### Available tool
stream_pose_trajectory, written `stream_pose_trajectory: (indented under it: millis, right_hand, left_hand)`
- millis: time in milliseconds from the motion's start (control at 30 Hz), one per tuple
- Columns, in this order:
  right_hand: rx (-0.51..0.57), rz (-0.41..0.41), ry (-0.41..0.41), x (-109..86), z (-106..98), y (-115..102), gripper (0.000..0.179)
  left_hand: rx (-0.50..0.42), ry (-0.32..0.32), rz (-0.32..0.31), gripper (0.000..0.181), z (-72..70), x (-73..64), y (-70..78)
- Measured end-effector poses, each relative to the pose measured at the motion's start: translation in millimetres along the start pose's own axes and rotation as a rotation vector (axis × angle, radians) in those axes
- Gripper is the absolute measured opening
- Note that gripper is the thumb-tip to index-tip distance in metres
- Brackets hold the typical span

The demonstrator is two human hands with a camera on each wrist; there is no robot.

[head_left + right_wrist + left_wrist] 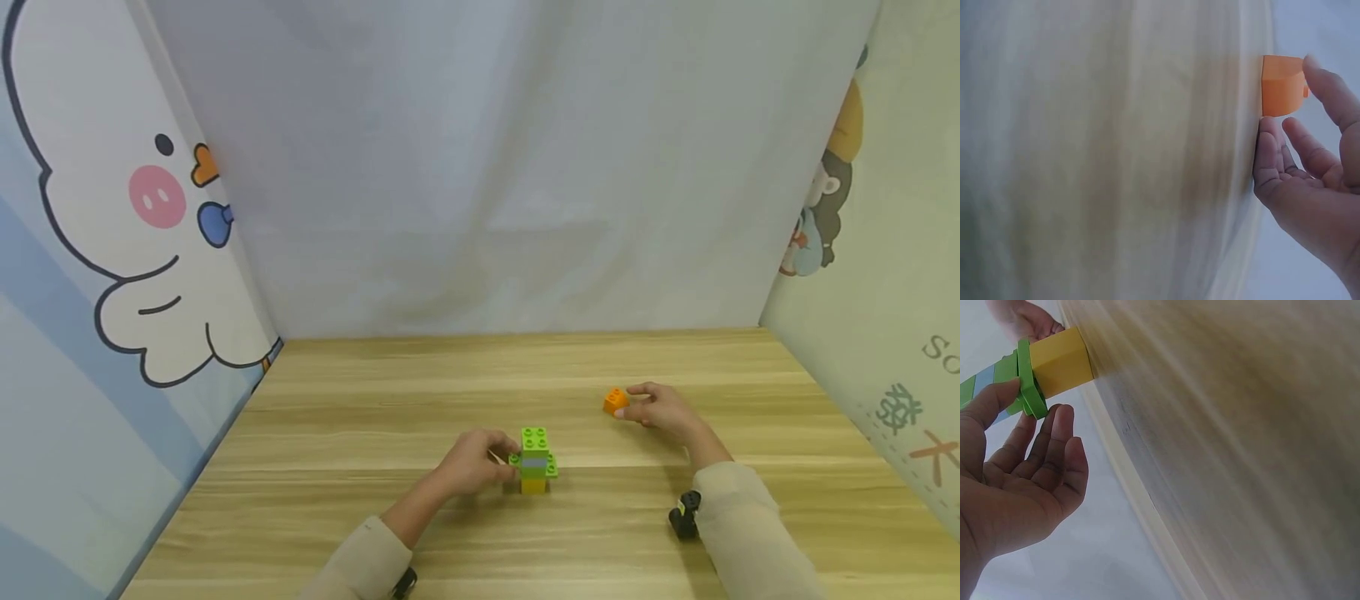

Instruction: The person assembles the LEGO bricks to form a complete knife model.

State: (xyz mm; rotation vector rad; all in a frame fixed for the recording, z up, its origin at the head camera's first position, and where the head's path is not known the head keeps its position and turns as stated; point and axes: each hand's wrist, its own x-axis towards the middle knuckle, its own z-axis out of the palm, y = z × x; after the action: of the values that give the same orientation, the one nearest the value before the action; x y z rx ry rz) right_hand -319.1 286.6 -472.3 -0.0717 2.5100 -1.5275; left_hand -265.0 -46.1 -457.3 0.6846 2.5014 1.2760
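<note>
A stack of toy building bricks (pixel 534 467) stands on the table, with a yellow brick (pixel 1061 361) at its base, a green plate (pixel 1030 381) above that, and green and light-blue bricks higher up. My left hand (pixel 474 463) pinches the plate's left side between thumb and fingers; the other fingers are loosely bent. Farther right, an orange brick (pixel 615 402) with a curved side rests on the tabletop. Around it lies my right hand (pixel 662 410), thumb at its near edge. The right wrist view shows the orange brick (pixel 1282 86) between the spread thumb and fingers.
The wood-grain table (pixel 360 392) meets a pale curtain (pixel 480 167) at the back. Printed cloth walls stand at left and right. A black wrist device (pixel 685 515) sits by the right sleeve.
</note>
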Motion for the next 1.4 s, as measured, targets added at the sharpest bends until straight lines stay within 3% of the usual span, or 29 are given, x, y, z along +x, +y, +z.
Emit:
stream_pose_trajectory:
  millis: [500, 1000, 1167, 1400]
  right_hand:
    - [-0.165, -0.004, 0.057, 4.5, 1.3, 1.8, 0.045]
    - [-0.229, -0.002, 0.043, 7.5, 3.5, -2.6, 0.057]
    - [-0.292, -0.019, 0.047, 4.9, 4.2, -5.1, 0.055]
    - [-0.290, -0.071, 0.071, -1.0, 1.0, -8.8, 0.054]
  left_hand:
    - [0.000, 0.002, -0.007, 0.025, 2.6, 0.8, -2.4]
    - [0.007, 0.006, 0.000, 0.024, -0.9, 0.7, -1.4]
    - [0.007, 0.006, 0.008, 0.025, -0.6, -0.8, -1.3]
    - [-0.001, 0.006, 0.014, 0.025, -1.3, -1.7, -0.7]
